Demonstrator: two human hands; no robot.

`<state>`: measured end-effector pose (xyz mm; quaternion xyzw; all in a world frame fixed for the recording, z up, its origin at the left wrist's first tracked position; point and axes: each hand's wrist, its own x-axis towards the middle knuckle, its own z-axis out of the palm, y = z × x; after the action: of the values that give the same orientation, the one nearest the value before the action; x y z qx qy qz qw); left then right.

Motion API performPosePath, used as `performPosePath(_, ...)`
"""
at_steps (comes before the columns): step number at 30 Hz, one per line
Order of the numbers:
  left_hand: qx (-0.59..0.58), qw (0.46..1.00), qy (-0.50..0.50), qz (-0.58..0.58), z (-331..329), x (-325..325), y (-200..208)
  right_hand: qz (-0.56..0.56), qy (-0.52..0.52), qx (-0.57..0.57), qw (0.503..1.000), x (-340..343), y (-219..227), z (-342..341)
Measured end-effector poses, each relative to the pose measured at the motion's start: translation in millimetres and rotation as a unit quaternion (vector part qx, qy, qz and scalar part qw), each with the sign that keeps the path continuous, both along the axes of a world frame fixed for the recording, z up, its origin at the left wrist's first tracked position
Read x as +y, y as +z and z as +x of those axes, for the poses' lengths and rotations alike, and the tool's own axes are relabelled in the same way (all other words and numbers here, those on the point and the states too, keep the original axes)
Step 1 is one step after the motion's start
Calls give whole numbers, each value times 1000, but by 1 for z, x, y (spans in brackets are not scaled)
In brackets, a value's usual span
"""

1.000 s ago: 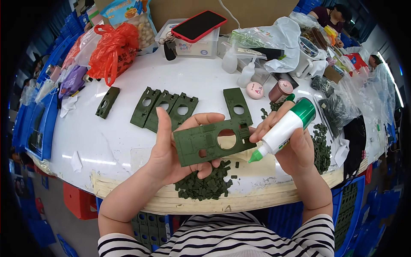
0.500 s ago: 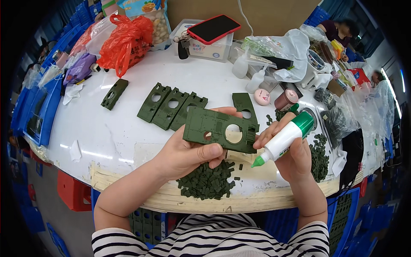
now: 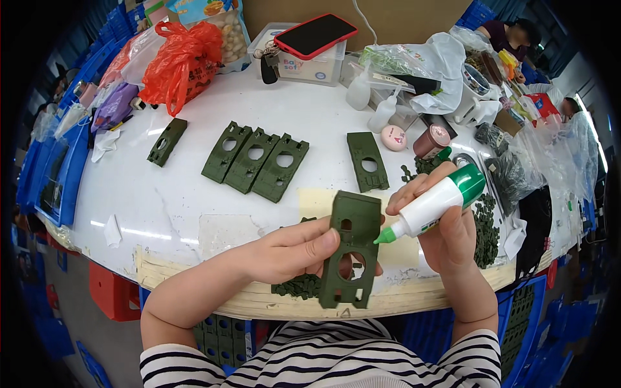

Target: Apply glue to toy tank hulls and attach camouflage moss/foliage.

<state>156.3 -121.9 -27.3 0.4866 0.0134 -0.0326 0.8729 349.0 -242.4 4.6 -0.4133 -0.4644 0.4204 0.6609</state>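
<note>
My left hand (image 3: 294, 253) grips a dark green plastic model hull (image 3: 356, 223) by its left edge, the long side running toward me. The hull has one large round hole and a smaller opening. In my right hand (image 3: 446, 239) is a white glue bottle (image 3: 430, 205) with a green base and a green nozzle (image 3: 386, 235). The nozzle tip points left and sits at the hull's right edge; whether it touches I cannot tell. Under the hull, partly hidden, lies a pile of small green pieces (image 3: 297, 286) near the table's front edge.
Similar green hulls lie beyond my hands: a group of three (image 3: 255, 158), one (image 3: 367, 161) to the right, a smaller part (image 3: 168, 142) at left. More small pieces (image 3: 486, 236) lie at right. Squeeze bottles (image 3: 384, 111), a phone (image 3: 315, 35) on a box and a red bag (image 3: 181, 64) stand behind.
My left hand has turned the hull from crosswise to lengthwise and lowered it slightly. The glue bottle has shifted a little, its nozzle now at the hull's edge.
</note>
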Motion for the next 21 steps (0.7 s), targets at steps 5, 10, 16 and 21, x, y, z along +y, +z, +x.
performPosePath(5,33,999,7,8,1,-2,-6,-11,-7,-53,998,0,-2,-5)
performPosePath(10,63,998,-2,-13,1,-6,0,-26,-32,-22,999,0,-5,-6)
performPosePath(16,87,996,2,23,0,-6,2,-44,-20,-27,998,0,-7,-4)
performPosePath(21,102,995,-2,24,0,-6,5,-42,-26,-42,998,0,-6,-5)
